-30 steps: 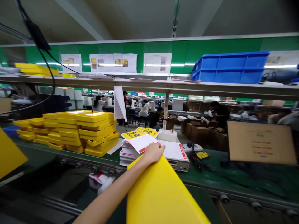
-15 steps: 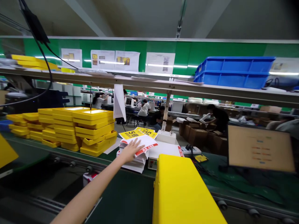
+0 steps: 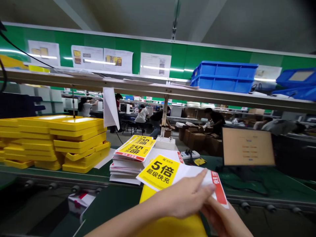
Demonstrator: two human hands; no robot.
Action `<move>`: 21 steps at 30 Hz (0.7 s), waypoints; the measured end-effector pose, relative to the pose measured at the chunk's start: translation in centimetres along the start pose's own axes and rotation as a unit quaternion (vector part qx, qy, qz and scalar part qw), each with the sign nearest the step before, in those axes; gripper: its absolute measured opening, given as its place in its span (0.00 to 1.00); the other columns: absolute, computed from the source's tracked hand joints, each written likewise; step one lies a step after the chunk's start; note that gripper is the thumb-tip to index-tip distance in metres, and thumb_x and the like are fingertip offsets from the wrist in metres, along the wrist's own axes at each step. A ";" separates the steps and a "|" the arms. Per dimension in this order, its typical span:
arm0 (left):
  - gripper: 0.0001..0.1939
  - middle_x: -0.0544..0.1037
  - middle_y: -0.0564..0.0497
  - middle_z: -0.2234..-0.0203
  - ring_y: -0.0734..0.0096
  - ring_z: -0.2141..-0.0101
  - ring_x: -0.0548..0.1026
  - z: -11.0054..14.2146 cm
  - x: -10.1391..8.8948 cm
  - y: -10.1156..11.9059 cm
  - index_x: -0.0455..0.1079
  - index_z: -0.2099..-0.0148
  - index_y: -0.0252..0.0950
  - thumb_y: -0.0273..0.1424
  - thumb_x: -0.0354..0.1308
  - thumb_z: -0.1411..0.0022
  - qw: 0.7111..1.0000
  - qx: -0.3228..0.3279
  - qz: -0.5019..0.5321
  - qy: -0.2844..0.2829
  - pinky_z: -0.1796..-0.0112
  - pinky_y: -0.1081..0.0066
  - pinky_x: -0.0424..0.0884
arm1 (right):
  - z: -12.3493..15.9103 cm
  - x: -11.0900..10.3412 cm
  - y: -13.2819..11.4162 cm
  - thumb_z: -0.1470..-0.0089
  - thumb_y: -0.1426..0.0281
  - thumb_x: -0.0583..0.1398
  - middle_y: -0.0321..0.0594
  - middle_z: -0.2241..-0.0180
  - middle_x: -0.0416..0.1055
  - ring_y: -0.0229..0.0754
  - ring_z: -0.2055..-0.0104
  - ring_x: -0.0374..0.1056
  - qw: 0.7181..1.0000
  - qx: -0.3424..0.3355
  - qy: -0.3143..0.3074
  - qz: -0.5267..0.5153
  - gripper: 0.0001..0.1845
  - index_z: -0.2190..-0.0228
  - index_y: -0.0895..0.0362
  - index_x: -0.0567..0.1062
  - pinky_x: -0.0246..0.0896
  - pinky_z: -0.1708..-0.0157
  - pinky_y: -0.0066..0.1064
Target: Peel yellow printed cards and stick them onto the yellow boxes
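Glossy printed paper sheet in yellow, white and red (image 3: 163,172) now lies over our large smooth yellow box (image 3: 170,227), its yellow panel beyond our hands. Half a second ago, our left hand (image 3: 186,196) was spread flat on a white, red-edged sheet atop the squared paper stack (image 3: 125,169); now it is at the sheet over the box, and the stack shows yellow-printed faces on top. Our right hand (image 3: 219,212) has come into view.

The sheet reaches from just beside the stack to our hands, its red strip by our fingers. Our left hand is partly bent, forefinger and thumb against the white part; we cannot tell if it grips. Our right hand is curled near the red end, partly hidden, its grip unclear.
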State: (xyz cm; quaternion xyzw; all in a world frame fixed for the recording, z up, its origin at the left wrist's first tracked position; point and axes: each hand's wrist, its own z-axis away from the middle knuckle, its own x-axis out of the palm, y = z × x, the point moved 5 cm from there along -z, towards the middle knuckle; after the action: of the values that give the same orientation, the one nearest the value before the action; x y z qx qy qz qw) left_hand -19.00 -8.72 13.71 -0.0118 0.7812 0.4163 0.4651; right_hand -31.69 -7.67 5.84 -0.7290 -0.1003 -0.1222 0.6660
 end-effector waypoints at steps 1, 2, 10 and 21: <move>0.31 0.53 0.47 0.38 0.54 0.40 0.51 0.3 -0.3 -0.9 0.47 0.34 0.39 0.48 0.42 0.34 0.999 -0.019 -0.034 0.020 0.41 0.52 0.49 | -0.8 -0.3 0.6 0.56 0.65 0.65 0.41 0.54 0.75 0.48 0.52 0.71 0.995 0.031 0.030 -0.090 0.32 0.48 0.52 0.64 0.73 0.57 0.37; 0.32 0.55 0.45 0.39 0.50 0.40 0.51 0.6 -0.8 -2.0 0.51 0.36 0.38 0.49 0.46 0.35 0.996 -0.037 -0.072 0.048 0.42 0.50 0.49 | -1.2 -0.7 1.2 0.58 0.69 0.67 0.40 0.56 0.76 0.47 0.54 0.72 0.984 0.053 0.057 -0.160 0.33 0.50 0.53 0.65 0.74 0.58 0.36; 0.18 0.73 0.43 0.53 0.53 0.54 0.71 1.5 0.0 -4.8 0.67 0.46 0.38 0.37 0.51 0.35 0.993 -0.031 -0.082 0.081 0.53 0.58 0.65 | -1.3 1.6 1.6 0.55 0.70 0.65 0.42 0.60 0.77 0.43 0.57 0.73 0.984 0.075 -0.060 -0.152 0.32 0.47 0.58 0.64 0.73 0.60 0.27; 0.08 0.78 0.51 0.64 0.65 0.62 0.75 1.5 -1.2 -4.8 0.74 0.59 0.36 0.31 0.60 0.42 0.956 -0.022 0.171 0.239 0.60 0.72 0.71 | -2.6 3.2 1.2 0.56 0.64 0.65 0.43 0.54 0.75 0.49 0.47 0.66 0.991 -0.009 -0.054 -0.120 0.26 0.53 0.55 0.72 0.61 0.44 0.44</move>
State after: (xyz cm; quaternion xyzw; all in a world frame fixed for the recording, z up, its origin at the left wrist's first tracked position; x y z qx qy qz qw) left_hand -15.36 -11.31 11.22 0.0129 0.8503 0.4921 0.1862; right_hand -28.37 -10.45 5.89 -0.7231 -0.2219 -0.1626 0.6335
